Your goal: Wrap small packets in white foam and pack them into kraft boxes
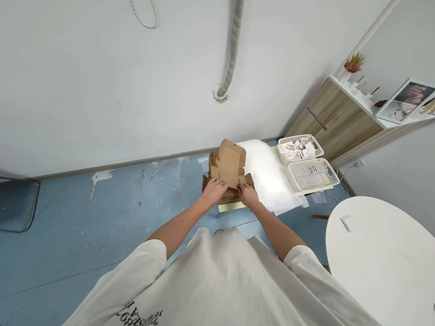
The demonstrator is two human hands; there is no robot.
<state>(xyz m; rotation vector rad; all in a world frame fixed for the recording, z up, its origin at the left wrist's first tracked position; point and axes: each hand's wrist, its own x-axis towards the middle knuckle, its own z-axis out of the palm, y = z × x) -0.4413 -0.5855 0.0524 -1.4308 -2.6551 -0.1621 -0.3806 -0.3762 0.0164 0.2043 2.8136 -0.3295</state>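
Note:
A brown cardboard mailer box, partly folded with its lid panel standing up, lies in front of me on a low surface. Its near left edge is gripped by my left hand, fingers bent over the cardboard. At the near right side, my right hand pinches a flap, thumb and fingers closed. More brown cardboard shows beneath and around the box; whether these are separate flattened boxes I cannot tell. To the right of the cardboard lies a stack of white soft-looking sheets.
Beyond the sheets are a white basket of small packets and a white basket of clear packs. A white round table stands right, a wooden cabinet behind. A metal frame is far left on the blue floor.

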